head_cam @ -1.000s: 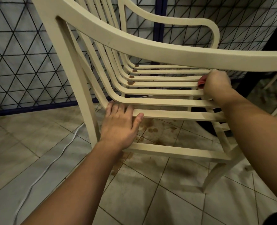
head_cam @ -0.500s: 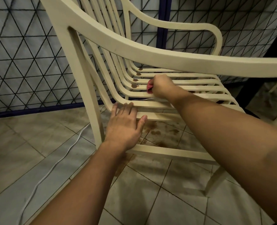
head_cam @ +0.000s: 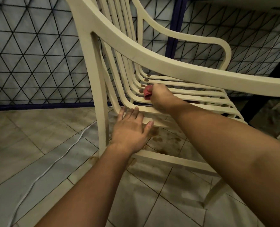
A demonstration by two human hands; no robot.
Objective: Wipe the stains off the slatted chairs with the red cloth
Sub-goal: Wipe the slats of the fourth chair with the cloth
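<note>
on the chair (head_cam: pixel 152 59) slats, right hand (head_cam: pixel 160 95) grips red cloth (head_cam: pixel 147 94).

Your one head-worn wide-angle camera looks forward and down from close over the near armrest (head_cam: pixel 152 61) of the slatted chair (head_cam: pixel 100 95), taking in its seat slats (head_cam: pixel 201 97), the tiled floor (head_cam: pixel 29 153) below and the mesh fence (head_cam: pixel 29 54) behind.
</note>
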